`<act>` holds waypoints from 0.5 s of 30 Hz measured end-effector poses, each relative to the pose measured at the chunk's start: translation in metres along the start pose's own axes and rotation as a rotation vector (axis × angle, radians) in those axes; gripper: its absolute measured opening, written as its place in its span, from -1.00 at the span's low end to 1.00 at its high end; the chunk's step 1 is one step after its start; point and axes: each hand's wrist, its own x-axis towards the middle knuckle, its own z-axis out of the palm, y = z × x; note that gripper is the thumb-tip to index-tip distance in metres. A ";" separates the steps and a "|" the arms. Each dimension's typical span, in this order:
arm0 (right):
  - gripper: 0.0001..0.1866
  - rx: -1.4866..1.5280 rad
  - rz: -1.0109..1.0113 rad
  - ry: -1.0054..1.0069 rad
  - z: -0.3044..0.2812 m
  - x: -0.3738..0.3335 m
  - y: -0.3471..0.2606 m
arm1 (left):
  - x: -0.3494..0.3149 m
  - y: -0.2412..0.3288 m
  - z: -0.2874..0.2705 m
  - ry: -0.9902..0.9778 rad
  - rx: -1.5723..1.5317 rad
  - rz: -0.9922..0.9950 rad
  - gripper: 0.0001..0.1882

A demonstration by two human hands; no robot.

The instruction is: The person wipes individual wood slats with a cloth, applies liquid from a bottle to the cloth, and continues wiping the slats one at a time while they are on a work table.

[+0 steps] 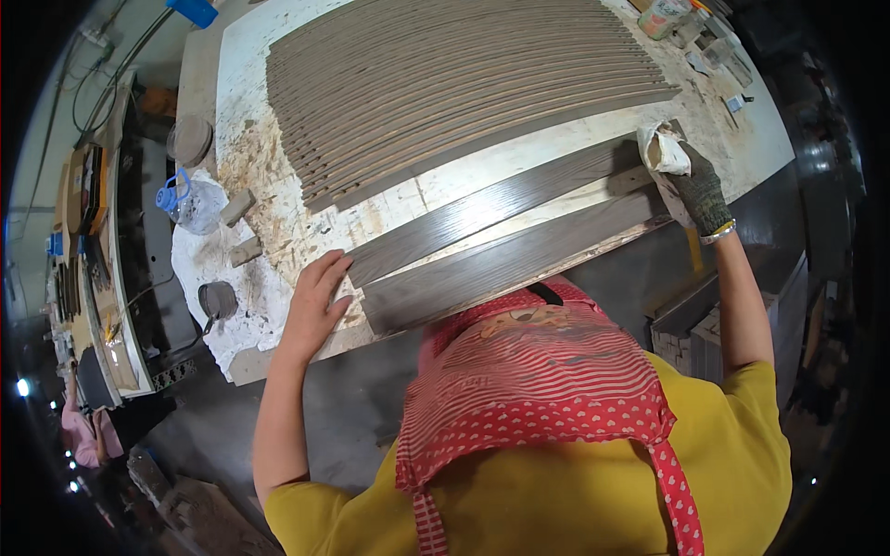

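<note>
Two grey-brown wood-grain boards lie at a slant near the table's front edge: a far board [491,211] and a near board [510,264]. They almost meet at the left and spread apart to the right. My left hand [318,304], bare, rests with fingers and thumb apart at the left end of the far board, fingertips at its corner. At the right end, my right hand [702,190] wears a dark knitted glove and is closed on a crumpled white cloth [665,151]. The cloth sits over the far board's right end; part of the grip is hidden.
Behind lies a wide row of narrow grey-brown boards [464,93]. At left stand a clear jug with a blue handle [195,204], a round tin [190,139], a dark cup [218,301] and two small blocks [238,207]. Jars [663,17] crowd the far right corner.
</note>
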 end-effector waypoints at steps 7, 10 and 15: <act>-0.50 -0.006 -0.079 0.034 0.017 0.006 -0.018 | 0.012 -0.008 -0.005 0.041 -0.101 -0.020 -0.54; -0.46 0.008 -0.061 0.003 0.020 0.006 -0.029 | 0.020 -0.009 -0.019 -0.031 -0.291 -0.127 -0.62; -0.47 0.077 -0.176 -0.068 0.022 0.020 -0.086 | 0.034 -0.017 -0.013 0.116 -0.648 -0.346 -0.71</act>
